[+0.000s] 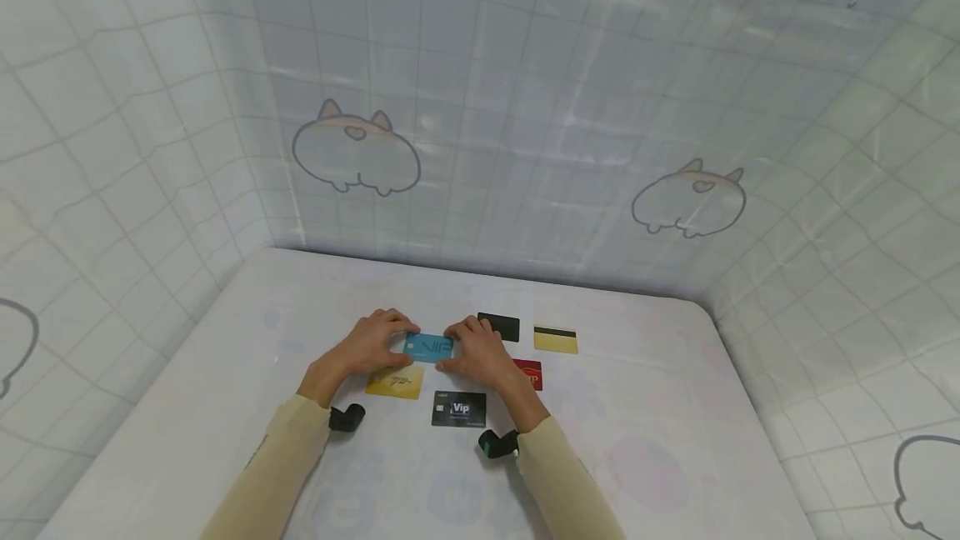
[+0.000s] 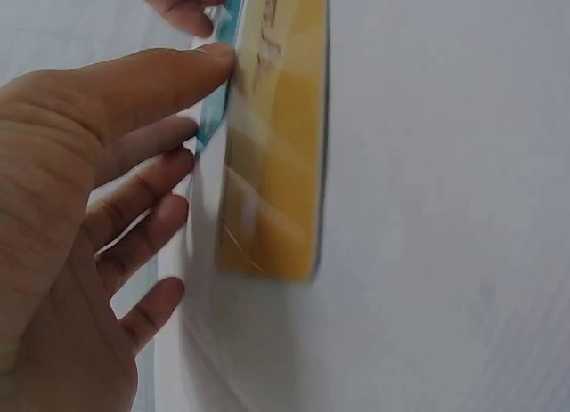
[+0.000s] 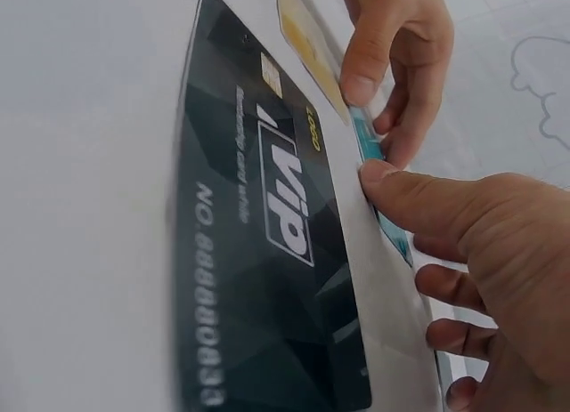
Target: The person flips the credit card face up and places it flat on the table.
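Observation:
A light-blue VIP card (image 1: 428,347) lies on the white table between both hands. At its left end, my left hand (image 1: 369,342) pinches it with thumb and index finger on opposite long edges. My right hand (image 1: 483,352) grips the right end the same way, the other fingers spread beyond the card. Just below the left thumb sits a gold card (image 1: 394,382), seen large in the left wrist view. A black Vip card (image 1: 459,409) lies nearer the body, below the right hand. Partly covered by the right hand is a red card (image 1: 531,373).
Behind the right hand lies a dark card (image 1: 501,327), with a gold card with a black stripe (image 1: 556,339) to its right. Black wrist-worn pieces (image 1: 498,443) jut from both sleeves. A grid-patterned curtain (image 1: 480,148) with cartoon animals surrounds the table's far sides.

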A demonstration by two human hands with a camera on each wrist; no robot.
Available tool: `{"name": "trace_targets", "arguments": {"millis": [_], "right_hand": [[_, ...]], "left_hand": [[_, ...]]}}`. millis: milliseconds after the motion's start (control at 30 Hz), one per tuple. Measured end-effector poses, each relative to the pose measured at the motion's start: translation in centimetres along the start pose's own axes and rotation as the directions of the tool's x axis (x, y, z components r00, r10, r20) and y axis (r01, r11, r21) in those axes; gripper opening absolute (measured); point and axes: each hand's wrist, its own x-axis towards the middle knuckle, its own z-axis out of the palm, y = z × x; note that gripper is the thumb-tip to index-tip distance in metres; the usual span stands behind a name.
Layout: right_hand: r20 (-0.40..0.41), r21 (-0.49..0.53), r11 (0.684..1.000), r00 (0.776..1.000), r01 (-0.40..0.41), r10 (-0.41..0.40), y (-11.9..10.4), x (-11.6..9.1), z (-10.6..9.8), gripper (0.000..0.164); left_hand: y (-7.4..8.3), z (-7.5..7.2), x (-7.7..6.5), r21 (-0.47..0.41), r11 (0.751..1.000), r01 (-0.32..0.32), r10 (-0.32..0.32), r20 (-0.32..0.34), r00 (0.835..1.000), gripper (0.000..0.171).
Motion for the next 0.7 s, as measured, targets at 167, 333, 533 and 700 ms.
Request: {"name": "trace_targets", "arguments": {"millis": [167,333,533,700], "right_hand": [[-0.041,0.033,0.999,0.999,0.011,-0.009,0.2,-0.4,-0.1,0.060],[-0.094,0.091,0.996,0.996,0.015,-0.006,0.7,-0.7,-0.6,0.055],[-0.167,0.133,0.990,0.986,0.041,-0.018,1.5,-1.0,-1.5,0.049],[-0.218,0.140,0.989,0.976,0.054,-0.023,2.3,-1.3,-2.2,0.050]], "left_hand": [[0.2,0.4,0.5,0.012,1.000,-0.006,0.006,-0.041,0.999,0.060],[0.5,0.7,0.9,0.014,1.000,0.006,-0.005,-0.072,0.997,0.058],[1.4,0.4,1.0,-0.005,0.999,-0.036,0.036,-0.096,0.995,0.056],[2.2,0.0,1.2,-0.025,0.997,-0.071,0.067,-0.133,0.989,0.054]]}}
